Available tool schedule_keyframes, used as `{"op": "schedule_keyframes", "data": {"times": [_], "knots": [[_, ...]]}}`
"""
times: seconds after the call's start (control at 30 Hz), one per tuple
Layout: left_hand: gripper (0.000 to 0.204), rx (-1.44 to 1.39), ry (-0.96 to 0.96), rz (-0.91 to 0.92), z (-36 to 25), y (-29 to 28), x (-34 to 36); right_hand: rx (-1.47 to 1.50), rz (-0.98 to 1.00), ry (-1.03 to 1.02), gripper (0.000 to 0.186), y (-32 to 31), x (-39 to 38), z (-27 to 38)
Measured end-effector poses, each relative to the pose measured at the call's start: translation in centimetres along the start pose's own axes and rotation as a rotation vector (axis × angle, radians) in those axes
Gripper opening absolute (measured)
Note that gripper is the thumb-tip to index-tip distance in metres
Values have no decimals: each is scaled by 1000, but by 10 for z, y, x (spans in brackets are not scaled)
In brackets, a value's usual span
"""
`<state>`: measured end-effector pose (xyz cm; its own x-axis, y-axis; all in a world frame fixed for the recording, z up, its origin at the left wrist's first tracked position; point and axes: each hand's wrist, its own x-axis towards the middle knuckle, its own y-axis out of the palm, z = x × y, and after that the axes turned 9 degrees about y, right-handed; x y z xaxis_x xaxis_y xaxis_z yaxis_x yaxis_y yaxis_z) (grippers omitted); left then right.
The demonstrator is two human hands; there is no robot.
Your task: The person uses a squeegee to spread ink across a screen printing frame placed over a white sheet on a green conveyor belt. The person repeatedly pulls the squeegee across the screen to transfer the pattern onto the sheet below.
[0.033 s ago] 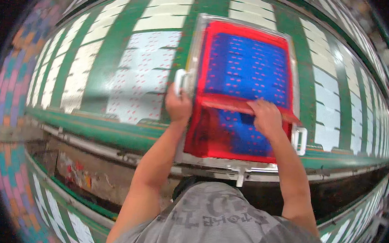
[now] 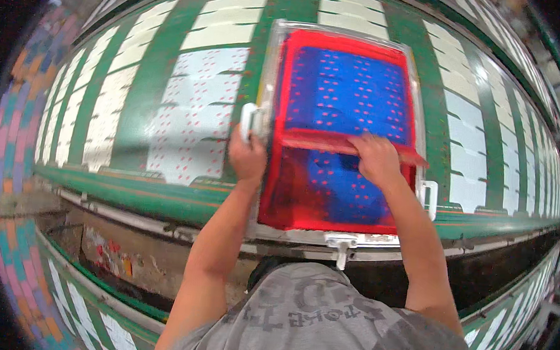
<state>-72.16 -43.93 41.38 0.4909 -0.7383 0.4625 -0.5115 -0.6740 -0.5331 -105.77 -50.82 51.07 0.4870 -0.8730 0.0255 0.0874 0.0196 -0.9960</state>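
A printing screen (image 2: 409, 67) with a pale metal frame lies across the green table in front of me. Its mesh is blue with rows of small pink marks, bordered in red ink. My left hand (image 2: 247, 159) is closed around the white handle (image 2: 247, 118) on the frame's left side. With my right hand (image 2: 376, 160) I grip a red-smeared squeegee (image 2: 311, 140), which spans the mesh from side to side near its middle. Dark red ink (image 2: 285, 194) smears the near left part of the mesh. A second white handle (image 2: 429, 200) juts from the frame's right side, untouched.
Left of the screen lies a white panel (image 2: 197, 115) printed with small red marks. Pale panels (image 2: 464, 148) lie in strips along the green table (image 2: 150, 96) on both sides. A metal clamp (image 2: 341, 249) projects from the frame's near edge. Another panel-covered table (image 2: 101, 318) stands behind me.
The squeegee and my right hand have shifted slightly away from me over the mesh. The whole view has slid a little, so the screen and panels appear farther left. Both grips remain.
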Motion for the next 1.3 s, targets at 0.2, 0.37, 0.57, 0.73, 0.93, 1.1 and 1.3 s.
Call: {"op": "schedule_keyframes", "data": {"times": [0.2,0.37,0.57,0.73,0.93,1.1,1.3], "knots": [[48,11,2,33,-6,0,7,52,-25,-44,35,4,151,-64],[54,74,-72,86,-4,1,9,9,94,0,34,9,260,-110],[53,35,-76,93,-10,-2,7,-67,-109,8,33,32,315,-129],[51,46,-69,91,-16,-2,10,-60,-236,-43,33,48,252,-110],[51,98,-74,104,-12,-3,8,-7,-79,-24,35,17,271,-123],[52,83,-122,89,-11,-2,7,-29,-52,103,47,18,328,-133],[52,65,-163,103,-14,-2,8,-78,-85,-18,41,31,362,-164]]}}
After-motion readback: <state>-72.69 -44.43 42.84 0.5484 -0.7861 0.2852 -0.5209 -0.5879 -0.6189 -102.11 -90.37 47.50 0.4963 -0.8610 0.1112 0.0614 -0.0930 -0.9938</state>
